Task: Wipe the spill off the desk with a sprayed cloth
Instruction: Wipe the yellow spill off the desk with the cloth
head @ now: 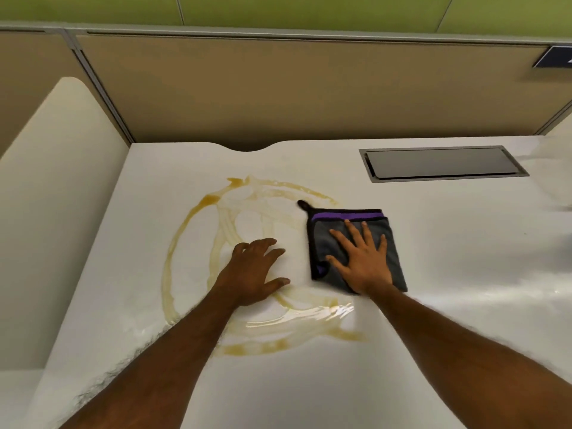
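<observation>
Both hands lie flat on the white bench [448, 243], well apart and clasping nothing. The right hand [362, 261] presses spread, straight fingers onto a folded grey microfibre cloth with black edging and a purple band [320, 243]. The left hand [250, 270] rests on the bare surface with its fingers loosely fanned.

From the head view, the amber-brown liquid spill [210, 199] is smeared in wide rings and streaks across the left-centre of the bench. The cloth sits at its right edge, with its small hanging loop pointing into the wet. The left hand is planted inside those rings, and its forearm crosses the near streaks.

Several things could go wrong from here:
- **Spreading by the arm:** the left hand and forearm are likely to pick up liquid and carry it onto clean surface.
- **Cloth slipping:** the right hand only presses down and does not grip, so a fast sweep could slide the palm off or drag the fold open.
- **Smearing, not lifting:** one face of the cloth may soak through and start to push the liquid about.
- **Running off:** strokes towards the far right risk sending it to the grey metal recessed cable hatch [439, 164]. Strokes towards the body could send it over the near edge.

I cannot tell whether the cloth is damp with spray.
</observation>
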`<state>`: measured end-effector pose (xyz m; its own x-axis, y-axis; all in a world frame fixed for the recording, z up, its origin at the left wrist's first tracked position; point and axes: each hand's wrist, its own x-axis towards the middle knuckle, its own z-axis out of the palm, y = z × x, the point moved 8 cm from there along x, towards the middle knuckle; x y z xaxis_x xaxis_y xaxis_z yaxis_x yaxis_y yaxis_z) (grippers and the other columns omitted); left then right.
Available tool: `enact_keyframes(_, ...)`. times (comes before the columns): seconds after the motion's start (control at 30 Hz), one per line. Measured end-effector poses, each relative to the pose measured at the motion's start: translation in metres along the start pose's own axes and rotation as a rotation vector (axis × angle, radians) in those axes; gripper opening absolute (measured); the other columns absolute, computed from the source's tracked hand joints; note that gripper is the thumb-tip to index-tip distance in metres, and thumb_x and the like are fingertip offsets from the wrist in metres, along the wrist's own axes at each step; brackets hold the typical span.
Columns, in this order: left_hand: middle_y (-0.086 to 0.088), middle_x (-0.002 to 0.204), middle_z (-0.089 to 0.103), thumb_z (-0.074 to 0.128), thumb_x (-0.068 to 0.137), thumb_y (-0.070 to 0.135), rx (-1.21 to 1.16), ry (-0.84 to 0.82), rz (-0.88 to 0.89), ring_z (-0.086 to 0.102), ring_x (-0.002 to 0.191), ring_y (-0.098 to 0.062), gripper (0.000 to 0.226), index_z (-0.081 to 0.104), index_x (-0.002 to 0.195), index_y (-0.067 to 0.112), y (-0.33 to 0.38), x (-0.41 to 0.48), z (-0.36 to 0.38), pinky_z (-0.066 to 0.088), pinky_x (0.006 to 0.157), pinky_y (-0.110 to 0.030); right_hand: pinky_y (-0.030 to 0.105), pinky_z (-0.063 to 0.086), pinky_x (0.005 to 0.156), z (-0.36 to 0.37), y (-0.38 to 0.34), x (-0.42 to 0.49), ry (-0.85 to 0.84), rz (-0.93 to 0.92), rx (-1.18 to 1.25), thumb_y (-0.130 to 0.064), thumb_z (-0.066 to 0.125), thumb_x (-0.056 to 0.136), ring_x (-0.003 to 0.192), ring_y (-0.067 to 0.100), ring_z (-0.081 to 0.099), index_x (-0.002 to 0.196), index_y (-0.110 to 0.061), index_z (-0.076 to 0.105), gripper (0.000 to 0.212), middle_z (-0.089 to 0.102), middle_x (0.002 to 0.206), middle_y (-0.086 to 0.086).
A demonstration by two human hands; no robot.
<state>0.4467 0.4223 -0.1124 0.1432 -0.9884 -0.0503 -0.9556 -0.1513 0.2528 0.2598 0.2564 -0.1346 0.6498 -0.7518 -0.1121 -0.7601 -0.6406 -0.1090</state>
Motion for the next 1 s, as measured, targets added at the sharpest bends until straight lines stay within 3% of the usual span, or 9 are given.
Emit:
enact_keyframes(0.1,0.0,0.154,0.034,0.038,0.088,0.067,0.002,0.047,-0.022,0.03,0.142,-0.019,0.069,0.04,0.143,0.027,-0.019,-0.008,-0.01,0.021,0.113,-0.042,0.071,-0.01,0.109,0.005,-0.02,0.006,-0.008,0.206,0.039,-0.085,0.011,0.08,0.149,0.037,-0.012,0.151,-0.048,0.007,0.08,-0.003,0.165,0.0)
enact_keyframes(0.2,-0.001,0.152,0.037,0.041,0.089,0.064,-0.004,0.082,-0.051,0.034,0.14,-0.02,0.066,0.044,0.142,0.024,-0.033,-0.012,-0.018,0.025,0.111,-0.042,0.07,-0.017,0.106,0.015,-0.063,0.004,-0.05,0.04,-0.031,-0.092,0.007,0.074,0.148,0.04,-0.016,0.149,-0.052,-0.001,0.085,-0.01,0.164,0.0)
enact_keyframes(0.3,0.0,0.153,0.036,0.041,0.09,0.063,-0.003,0.082,-0.083,0.034,0.14,-0.019,0.065,0.044,0.142,0.025,-0.05,-0.016,-0.024,0.024,0.111,-0.041,0.072,-0.004,0.111,0.015,-0.069,-0.005,-0.014,-0.182,-0.062,-0.091,0.011,0.076,0.15,0.031,-0.014,0.147,-0.056,0.0,0.08,-0.006,0.165,-0.005)
enact_keyframes(0.4,-0.001,0.153,0.037,0.023,0.084,0.069,0.033,0.058,-0.109,0.035,0.14,-0.019,0.076,0.044,0.142,0.024,-0.07,-0.03,-0.027,0.025,0.111,-0.042,0.07,-0.001,0.113,0.005,-0.05,0.007,0.034,-0.064,-0.012,-0.089,0.013,0.077,0.151,0.027,-0.008,0.148,-0.054,0.008,0.079,0.003,0.165,-0.008)
enact_keyframes(0.5,-0.001,0.153,0.037,0.024,0.086,0.067,0.064,0.061,-0.213,0.034,0.141,-0.019,0.075,0.044,0.142,0.022,-0.104,-0.049,-0.029,0.027,0.11,-0.043,0.07,-0.009,0.11,0.008,-0.059,0.019,0.018,0.181,0.032,-0.09,0.009,0.075,0.15,0.036,-0.01,0.15,-0.05,0.007,0.085,-0.002,0.165,-0.002)
enact_keyframes(0.6,0.001,0.154,0.036,0.03,0.088,0.059,0.079,0.044,-0.271,0.034,0.141,-0.017,0.068,0.042,0.144,0.022,-0.125,-0.066,-0.027,0.028,0.109,-0.042,0.071,-0.013,0.107,0.021,-0.099,0.015,-0.028,0.018,-0.046,-0.091,0.006,0.075,0.148,0.04,-0.014,0.15,-0.051,-0.002,0.085,-0.009,0.164,-0.001)
enact_keyframes(0.7,0.003,0.155,0.033,0.034,0.09,0.057,0.029,0.012,-0.263,0.031,0.143,-0.016,0.064,0.042,0.144,0.024,-0.132,-0.072,-0.023,0.026,0.111,-0.04,0.071,-0.004,0.112,0.018,-0.105,0.007,-0.007,-0.188,-0.034,-0.09,0.01,0.077,0.15,0.032,-0.012,0.148,-0.054,0.003,0.08,-0.005,0.165,-0.007)
enact_keyframes(0.9,0.001,0.155,0.034,0.041,0.09,0.055,-0.006,0.021,-0.24,0.032,0.143,-0.018,0.062,0.044,0.143,0.023,-0.136,-0.071,-0.024,0.027,0.111,-0.041,0.071,-0.009,0.109,0.012,-0.106,0.028,-0.001,0.148,0.032,-0.09,0.008,0.072,0.149,0.038,-0.011,0.151,-0.048,0.009,0.089,-0.003,0.165,-0.001)
enact_keyframes(1.0,0.0,0.155,0.036,0.038,0.088,0.056,-0.01,0.024,-0.235,0.033,0.142,-0.019,0.065,0.045,0.143,0.022,-0.137,-0.071,-0.022,0.027,0.111,-0.042,0.072,-0.015,0.106,0.024,-0.144,0.018,-0.03,-0.034,-0.039,-0.092,0.009,0.073,0.147,0.041,-0.015,0.15,-0.049,0.004,0.088,-0.008,0.165,0.001)
